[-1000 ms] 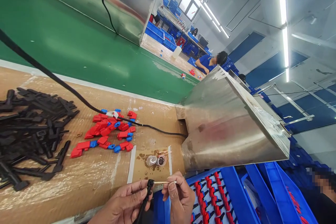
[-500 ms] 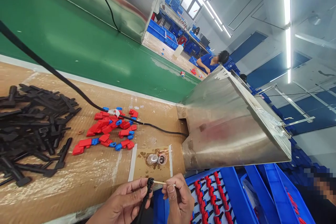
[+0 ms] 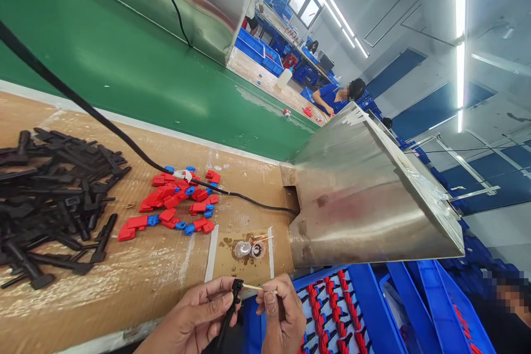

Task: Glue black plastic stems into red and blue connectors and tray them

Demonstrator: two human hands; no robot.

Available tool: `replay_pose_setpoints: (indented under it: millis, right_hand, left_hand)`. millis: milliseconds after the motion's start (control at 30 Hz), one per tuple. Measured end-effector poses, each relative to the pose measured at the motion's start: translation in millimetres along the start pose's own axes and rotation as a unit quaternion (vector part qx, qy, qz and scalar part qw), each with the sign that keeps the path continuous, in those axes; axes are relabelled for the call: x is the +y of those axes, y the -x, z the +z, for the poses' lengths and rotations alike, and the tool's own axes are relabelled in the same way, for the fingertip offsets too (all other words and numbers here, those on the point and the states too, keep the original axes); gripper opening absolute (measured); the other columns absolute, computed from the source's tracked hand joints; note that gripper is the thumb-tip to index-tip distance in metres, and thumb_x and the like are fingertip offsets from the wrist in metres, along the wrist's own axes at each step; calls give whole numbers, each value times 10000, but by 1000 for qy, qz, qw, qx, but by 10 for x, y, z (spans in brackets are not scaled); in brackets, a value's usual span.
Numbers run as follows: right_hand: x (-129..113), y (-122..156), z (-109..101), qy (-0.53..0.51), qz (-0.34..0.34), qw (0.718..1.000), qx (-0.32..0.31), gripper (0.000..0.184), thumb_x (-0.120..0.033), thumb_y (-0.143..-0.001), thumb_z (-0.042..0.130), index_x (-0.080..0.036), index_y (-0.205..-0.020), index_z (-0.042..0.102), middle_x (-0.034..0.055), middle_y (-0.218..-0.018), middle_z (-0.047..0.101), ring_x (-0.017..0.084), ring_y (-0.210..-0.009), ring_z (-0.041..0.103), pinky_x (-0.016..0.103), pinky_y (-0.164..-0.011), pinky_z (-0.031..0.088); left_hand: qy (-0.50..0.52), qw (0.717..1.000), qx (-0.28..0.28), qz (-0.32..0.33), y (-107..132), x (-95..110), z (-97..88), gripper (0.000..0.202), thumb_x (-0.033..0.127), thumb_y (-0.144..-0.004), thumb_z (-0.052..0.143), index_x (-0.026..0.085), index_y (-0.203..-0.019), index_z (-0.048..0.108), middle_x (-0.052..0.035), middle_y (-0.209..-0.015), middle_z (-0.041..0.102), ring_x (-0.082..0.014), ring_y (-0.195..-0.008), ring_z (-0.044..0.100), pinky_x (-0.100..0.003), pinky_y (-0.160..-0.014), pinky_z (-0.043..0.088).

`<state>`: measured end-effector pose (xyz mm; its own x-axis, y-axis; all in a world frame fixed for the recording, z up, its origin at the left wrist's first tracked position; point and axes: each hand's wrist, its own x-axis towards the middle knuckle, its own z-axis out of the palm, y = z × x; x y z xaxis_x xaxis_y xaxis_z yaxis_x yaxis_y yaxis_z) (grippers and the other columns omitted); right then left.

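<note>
My left hand [image 3: 203, 312] is closed around a black plastic part [image 3: 227, 318], a long stem with a thicker head at its top. Between the thumb and fingers of my right hand [image 3: 283, 312] is a thin pale wooden stick [image 3: 251, 287], and its far end touches the head of the black part. Just beyond my hands, on a taped patch of cardboard, stand two small clear cups [image 3: 242, 250], one with dark liquid in it. More small sticks [image 3: 262, 238] lie by the cups.
A heap of black parts [image 3: 53, 199] covers the left of the bench. Several red and blue pieces [image 3: 174, 199] lie mid-bench under a black cable [image 3: 103, 127]. A metal hood [image 3: 373, 193] stands at right, above blue trays [image 3: 365, 287] of assembled pieces. A co-worker [image 3: 336, 97] sits beyond.
The view has shifted slightly, so the bench items sit a little further right. My hands keep almost the same pose, with the stick against the black part's head.
</note>
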<state>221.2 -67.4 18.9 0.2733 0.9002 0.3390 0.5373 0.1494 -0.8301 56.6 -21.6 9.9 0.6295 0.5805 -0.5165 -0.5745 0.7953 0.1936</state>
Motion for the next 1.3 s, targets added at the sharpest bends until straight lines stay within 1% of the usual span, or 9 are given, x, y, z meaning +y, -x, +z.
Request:
replay_pose_setpoints:
  millis: [100, 233, 433, 600, 733, 967, 1033, 1133, 1300]
  right_hand:
    - [39, 8, -7, 14, -11, 1000, -3, 294, -361, -1062, 530, -230, -864, 703, 3, -711, 596, 146, -588, 573, 228, -523, 472]
    - [60, 18, -16, 32, -14, 999, -9, 273, -333, -1064, 522, -231, -877, 692, 0, -714, 587, 147, -591, 576, 241, -539, 463]
    - [-22, 25, 35, 40, -32, 999, 3, 308, -337, -1073, 495, -237, -846, 677, 4, -714, 585, 153, -595, 552, 259, -534, 439]
    - [-51, 28, 76, 48, -64, 997, 13, 284, -301, -1071, 487, -247, -862, 671, -1, -692, 571, 160, -591, 540, 273, -521, 425]
    - [-17, 29, 56, 61, -104, 993, -5, 232, -227, -1054, 497, -252, -910, 677, 0, -705, 588, 157, -575, 543, 278, -511, 419]
    - [-18, 65, 73, 81, -103, 991, 5, 233, -251, -1056, 491, -253, -909, 672, 6, -695, 592, 172, -586, 553, 295, -541, 430]
    - [5, 64, 67, 85, -112, 990, 5, 226, -252, -1061, 488, -255, -917, 662, 1, -697, 588, 168, -574, 555, 289, -534, 430]
    - [49, 48, 31, 92, -124, 988, -25, 222, -219, -1065, 470, -254, -947, 655, -5, -719, 584, 153, -559, 562, 273, -518, 435]
    - [72, 20, -19, 74, -102, 990, -60, 214, -168, -1059, 452, -247, -991, 639, -8, -753, 574, 142, -602, 595, 247, -552, 475]
  left_hand:
    - [-8, 1000, 9, 6, -29, -16, -27, 517, 332, -439, 1071, 157, -867, 842, -37, -718, 758, -132, -626, 656, -169, -543, 507]
    - [-7, 1000, 17, 20, 1, -2, 20, 520, 351, -441, 1068, 146, -858, 835, -41, -720, 752, -133, -636, 650, -159, -534, 480]
    - [-14, 999, 2, 36, 31, 3, 36, 466, 351, -522, 1043, 138, -875, 825, -34, -722, 737, -128, -652, 648, -151, -571, 485]
    - [-3, 999, 12, 38, -14, -21, -14, 467, 349, -485, 1056, 154, -842, 826, -24, -702, 743, -124, -623, 661, -164, -579, 504]
    - [8, 999, 26, 39, -35, -45, -46, 456, 307, -461, 1066, 180, -832, 833, -18, -691, 755, -137, -619, 680, -188, -592, 518]
    - [12, 999, 21, 45, -11, -51, -60, 384, 273, -556, 1031, 168, -861, 823, -23, -718, 727, -152, -644, 668, -207, -600, 517]
    - [-3, 998, 24, 52, -7, -43, -60, 395, 308, -546, 1033, 179, -857, 827, -19, -714, 716, -153, -645, 656, -207, -597, 509]
    - [-39, 996, 20, 76, -10, -27, -55, 435, 390, -516, 1036, 170, -828, 828, -27, -715, 716, -148, -649, 632, -192, -579, 483]
    - [-64, 993, 39, 94, 11, 11, 8, 491, 461, -429, 1050, 187, -768, 824, -17, -639, 719, -132, -604, 601, -172, -530, 426]
